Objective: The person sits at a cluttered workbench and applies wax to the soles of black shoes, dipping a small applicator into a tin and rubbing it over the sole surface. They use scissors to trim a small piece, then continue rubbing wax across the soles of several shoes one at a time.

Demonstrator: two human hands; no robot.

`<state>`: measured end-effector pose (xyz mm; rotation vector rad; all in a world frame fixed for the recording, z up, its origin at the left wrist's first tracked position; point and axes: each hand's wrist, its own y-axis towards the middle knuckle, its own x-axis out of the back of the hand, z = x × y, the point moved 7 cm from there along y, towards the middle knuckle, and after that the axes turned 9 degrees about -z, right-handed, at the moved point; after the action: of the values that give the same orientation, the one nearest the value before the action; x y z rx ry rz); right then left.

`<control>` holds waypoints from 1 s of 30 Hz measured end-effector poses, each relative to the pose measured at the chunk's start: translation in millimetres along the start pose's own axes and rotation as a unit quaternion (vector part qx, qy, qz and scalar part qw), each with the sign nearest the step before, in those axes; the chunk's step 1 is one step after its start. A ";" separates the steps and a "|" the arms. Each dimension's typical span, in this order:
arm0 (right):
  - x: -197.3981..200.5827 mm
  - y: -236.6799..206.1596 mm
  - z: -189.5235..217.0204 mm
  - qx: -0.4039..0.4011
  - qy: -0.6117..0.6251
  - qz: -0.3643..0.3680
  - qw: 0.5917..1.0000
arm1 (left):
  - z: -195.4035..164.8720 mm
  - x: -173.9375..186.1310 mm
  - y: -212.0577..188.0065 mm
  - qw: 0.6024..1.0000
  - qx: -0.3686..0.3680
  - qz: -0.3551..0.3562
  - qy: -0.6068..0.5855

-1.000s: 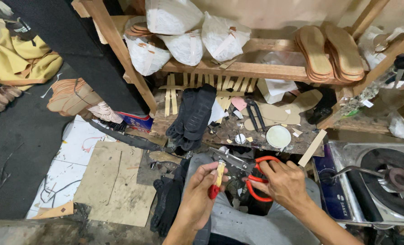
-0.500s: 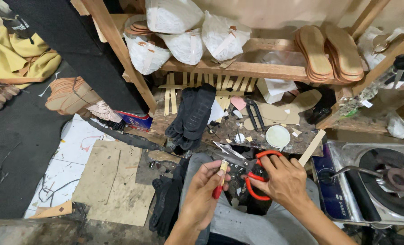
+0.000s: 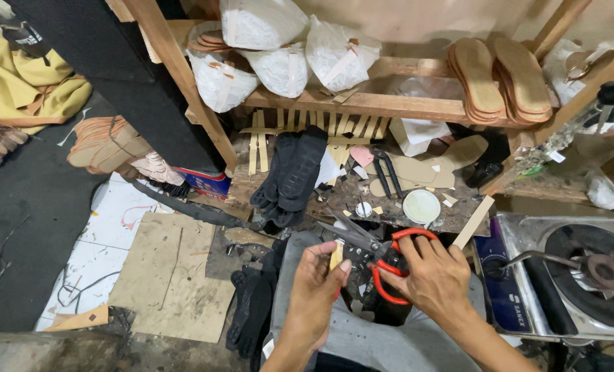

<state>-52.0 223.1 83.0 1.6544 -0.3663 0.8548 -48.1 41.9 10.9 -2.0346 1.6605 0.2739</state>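
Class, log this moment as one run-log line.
right hand: holds scissors, blades open | left hand: pinches tan strip | behind: black soles

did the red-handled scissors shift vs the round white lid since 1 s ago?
Yes, slightly. The red-handled scissors in the right hand sit higher now, their loops nearer the round white lid on the bench. The left hand holds a pale strip.

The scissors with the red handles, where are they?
In the head view, low and right of centre: the red-handled scissors are in the right hand, blades pointing left, beside the small tan strip that the left hand pinches.
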 end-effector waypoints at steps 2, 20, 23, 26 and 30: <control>-1.7 -6.4 -0.9 0.008 -0.005 -0.030 0.999 | 1.7 0.5 1.1 1.000 0.006 0.007 -0.017; -35.0 -25.3 -30.6 -0.130 0.131 0.095 0.978 | 5.2 -5.2 6.6 0.989 0.086 0.034 -0.119; -37.6 -34.0 -37.5 -0.200 0.155 0.103 0.962 | 3.7 -2.3 11.9 0.999 0.028 0.004 -0.021; -17.9 -27.9 -28.5 -0.127 0.102 0.022 0.986 | 3.3 -1.0 13.8 1.000 0.000 0.010 0.024; -5.1 -19.4 -18.6 -0.081 0.050 0.039 0.995 | 9.3 0.1 12.1 0.999 0.012 0.014 0.045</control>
<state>-49.2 244.8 66.7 1.4489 -0.4220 0.9389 -58.3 44.8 -0.1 -2.0338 1.7402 0.1732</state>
